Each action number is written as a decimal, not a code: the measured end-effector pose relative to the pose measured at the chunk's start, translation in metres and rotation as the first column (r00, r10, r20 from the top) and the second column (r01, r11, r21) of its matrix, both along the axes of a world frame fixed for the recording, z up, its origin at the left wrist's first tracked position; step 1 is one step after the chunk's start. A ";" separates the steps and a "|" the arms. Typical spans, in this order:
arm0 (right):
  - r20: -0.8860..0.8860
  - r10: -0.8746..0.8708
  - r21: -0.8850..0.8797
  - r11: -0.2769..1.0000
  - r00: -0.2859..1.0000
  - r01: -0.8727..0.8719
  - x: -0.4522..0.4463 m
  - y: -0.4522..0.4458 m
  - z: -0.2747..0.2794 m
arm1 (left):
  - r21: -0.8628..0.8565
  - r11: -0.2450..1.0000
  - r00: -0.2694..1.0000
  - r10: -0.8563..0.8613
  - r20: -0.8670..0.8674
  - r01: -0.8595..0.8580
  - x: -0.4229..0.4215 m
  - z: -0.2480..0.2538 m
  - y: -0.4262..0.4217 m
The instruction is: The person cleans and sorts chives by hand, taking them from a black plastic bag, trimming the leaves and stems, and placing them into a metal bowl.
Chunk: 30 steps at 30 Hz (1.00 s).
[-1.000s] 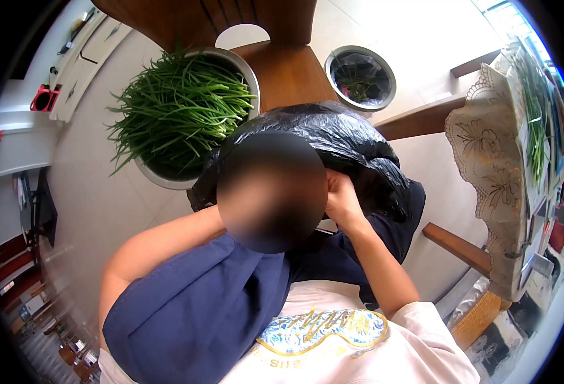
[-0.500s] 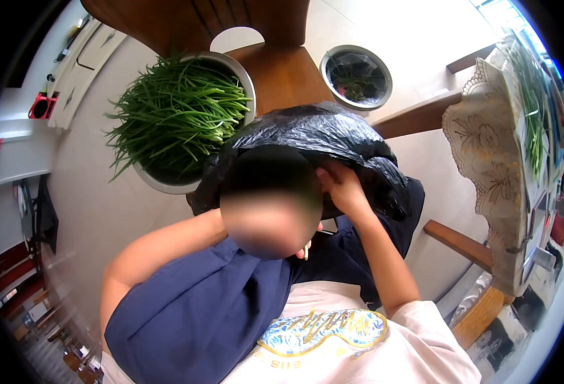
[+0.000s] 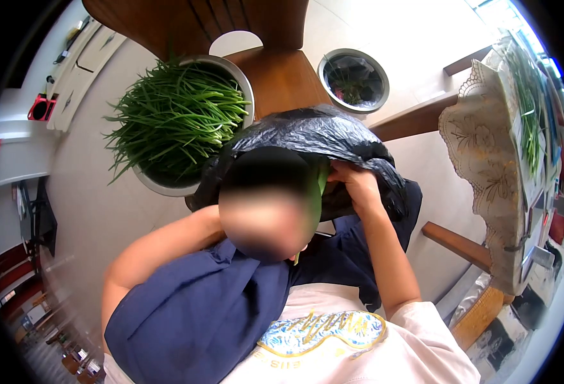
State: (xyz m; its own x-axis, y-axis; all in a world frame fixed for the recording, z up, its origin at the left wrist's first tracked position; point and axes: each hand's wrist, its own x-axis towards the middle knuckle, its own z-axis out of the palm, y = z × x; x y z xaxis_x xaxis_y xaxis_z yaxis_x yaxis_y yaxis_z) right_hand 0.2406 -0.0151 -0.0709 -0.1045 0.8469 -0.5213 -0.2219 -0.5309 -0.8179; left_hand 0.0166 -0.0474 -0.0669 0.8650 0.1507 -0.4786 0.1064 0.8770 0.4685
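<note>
A round blurred patch hides most of my left hand [image 3: 262,221]. Its fingertips show at the patch's lower right edge, closed on green stalks, whose pale end [image 3: 296,258] sticks out below. Green blades [image 3: 322,176] rise at the patch's right edge. My right hand [image 3: 352,181] is at the mouth of the black plastic bag [image 3: 307,128] on my lap, its fingers pinched together beside those blades; what they grip is hidden. Left of the bag, a heap of long green leafy stalks [image 3: 179,115] fills a metal basin [image 3: 246,83].
Ahead is a wooden chair [image 3: 275,77]. A smaller metal bowl [image 3: 384,80] lined with plastic stands on the floor beyond it. At the right, a table with a lace-edged cloth [image 3: 480,141] bears more green stalks [image 3: 530,121]. A wooden leg [image 3: 458,246] juts in below.
My right hand has moved slightly right and up at the bag's mouth. Green blades now show between it and the blurred patch. My left fingertips have come lower than in the earliest frame.
</note>
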 end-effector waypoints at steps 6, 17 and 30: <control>0.556 0.086 0.175 0.960 0.827 -0.218 0.019 0.011 -0.022 | 0.844 0.508 0.982 -0.160 -0.104 0.172 -0.027 0.173 0.066; 0.991 0.028 0.075 0.694 0.131 -0.716 0.033 0.017 -0.069 | 0.683 0.250 0.264 0.961 -0.086 -0.686 -0.090 0.100 0.075; 0.987 -0.151 0.141 0.642 0.056 -0.754 0.034 0.013 -0.110 | 0.997 -0.067 0.699 0.711 0.080 -0.046 -0.006 0.112 0.026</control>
